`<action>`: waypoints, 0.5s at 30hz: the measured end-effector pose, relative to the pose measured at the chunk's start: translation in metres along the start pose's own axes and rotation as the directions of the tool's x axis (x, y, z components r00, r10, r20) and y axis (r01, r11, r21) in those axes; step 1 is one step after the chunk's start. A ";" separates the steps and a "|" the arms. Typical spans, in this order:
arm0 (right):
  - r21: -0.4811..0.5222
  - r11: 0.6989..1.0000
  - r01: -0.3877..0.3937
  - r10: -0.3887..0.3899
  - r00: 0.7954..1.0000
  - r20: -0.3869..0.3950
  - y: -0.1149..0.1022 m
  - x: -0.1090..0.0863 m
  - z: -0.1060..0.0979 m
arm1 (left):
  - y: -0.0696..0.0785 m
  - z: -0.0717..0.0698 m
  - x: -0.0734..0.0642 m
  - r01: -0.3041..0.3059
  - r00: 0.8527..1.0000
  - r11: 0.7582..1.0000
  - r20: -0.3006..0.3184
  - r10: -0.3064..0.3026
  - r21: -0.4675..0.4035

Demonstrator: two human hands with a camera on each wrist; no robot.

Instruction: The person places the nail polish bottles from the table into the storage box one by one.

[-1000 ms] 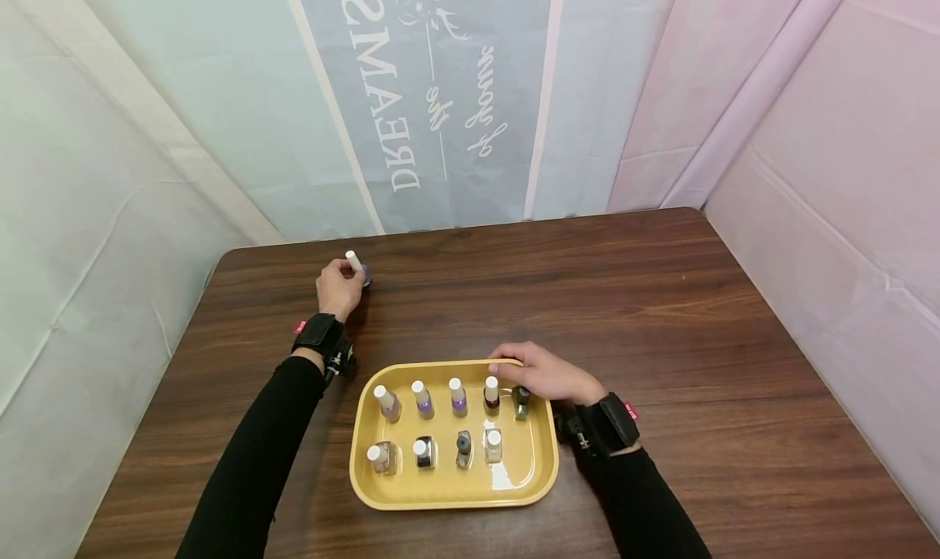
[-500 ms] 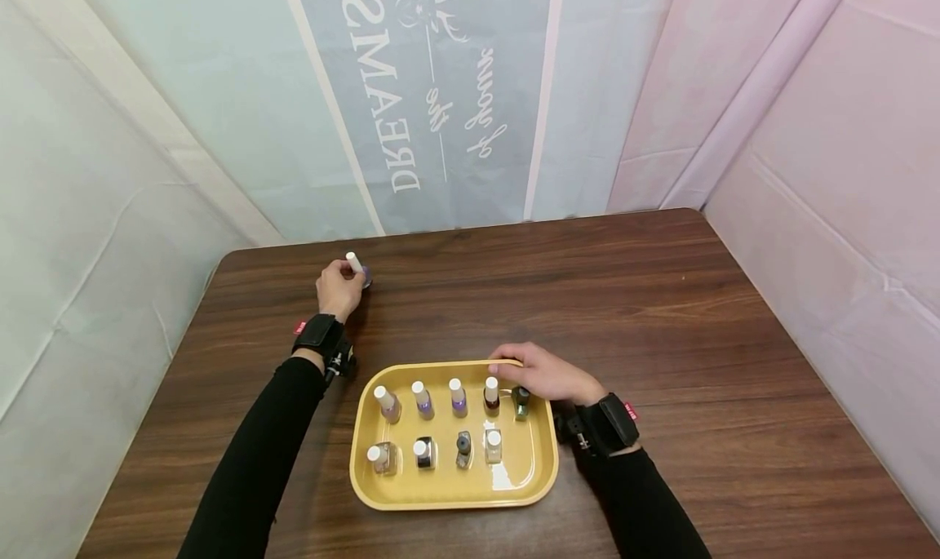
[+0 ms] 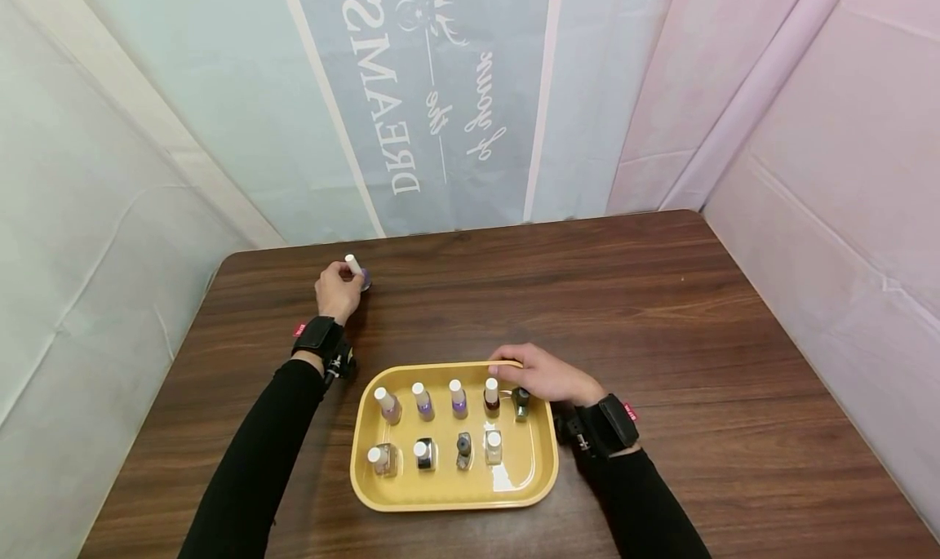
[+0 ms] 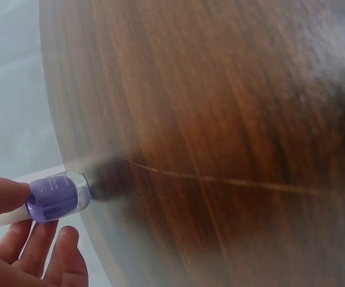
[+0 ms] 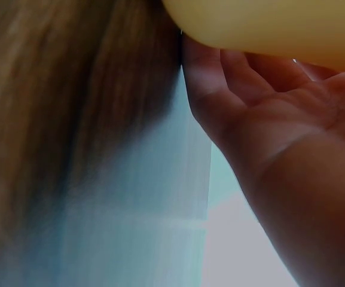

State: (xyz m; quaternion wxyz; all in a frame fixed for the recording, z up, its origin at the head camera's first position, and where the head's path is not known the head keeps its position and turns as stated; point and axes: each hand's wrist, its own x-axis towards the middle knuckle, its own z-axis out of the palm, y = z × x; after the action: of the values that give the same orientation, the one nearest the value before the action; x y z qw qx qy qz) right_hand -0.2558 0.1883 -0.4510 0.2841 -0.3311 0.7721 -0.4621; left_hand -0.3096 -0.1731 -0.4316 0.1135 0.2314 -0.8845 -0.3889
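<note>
My left hand (image 3: 339, 291) pinches a nail polish bottle (image 4: 54, 198) with purple polish and a long white cap at the far left of the table. In the left wrist view the bottle's base faces the wood, and thumb and fingers hold it near the cap. My right hand (image 3: 547, 373) grips the far right corner of a yellow tray (image 3: 441, 494), thumb over the rim. In the right wrist view its fingers (image 5: 208, 75) lie against the tray's outer wall (image 5: 268, 30). Two rows of nail polish bottles stand in the tray, among them a purple one (image 3: 458, 399) and a dark red one (image 3: 491, 397).
The dark wooden table (image 3: 624, 298) carries the tray near its front edge. Behind it hangs a pale blue printed curtain (image 3: 455, 94), with white and pink cloth at the sides. A green bottle (image 3: 521, 405) stands close beside my right hand.
</note>
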 end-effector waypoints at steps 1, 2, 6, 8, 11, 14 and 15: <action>0.002 1.000 0.001 -0.001 1.000 0.002 0.000 0.000 0.000 | 0.000 0.000 0.000 -0.003 1.000 1.000 -0.002 0.003 0.000; 0.005 1.000 0.003 -0.003 1.000 0.003 0.000 0.000 0.000 | 0.000 -0.001 0.000 -0.007 1.000 1.000 -0.004 0.007 0.000; 0.025 1.000 0.006 -0.006 1.000 0.006 -0.001 0.000 0.000 | 0.000 -0.001 0.000 -0.015 1.000 1.000 -0.007 0.015 -0.002; 0.027 1.000 0.006 -0.006 1.000 0.004 -0.001 0.000 0.000 | 0.000 -0.001 -0.001 -0.015 1.000 1.000 -0.004 0.015 -0.003; 0.024 1.000 -0.002 0.002 1.000 0.000 -0.001 0.001 0.001 | 0.001 -0.002 -0.001 -0.013 1.000 1.000 -0.001 0.013 -0.007; 0.024 1.000 -0.008 0.008 1.000 -0.001 -0.002 0.001 0.001 | 0.001 -0.004 -0.002 -0.016 1.000 1.000 0.003 0.016 -0.006; 0.023 1.000 -0.009 0.009 1.000 0.000 -0.002 0.001 0.001 | 0.001 -0.004 -0.003 -0.018 1.000 1.000 0.003 0.018 -0.005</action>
State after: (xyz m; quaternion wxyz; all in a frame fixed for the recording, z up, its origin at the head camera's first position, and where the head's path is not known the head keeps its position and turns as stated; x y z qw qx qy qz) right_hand -0.2547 0.1862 -0.4501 0.2896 -0.3244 0.7683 -0.4697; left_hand -0.3058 -0.1738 -0.4283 0.1161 0.2228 -0.8857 -0.3904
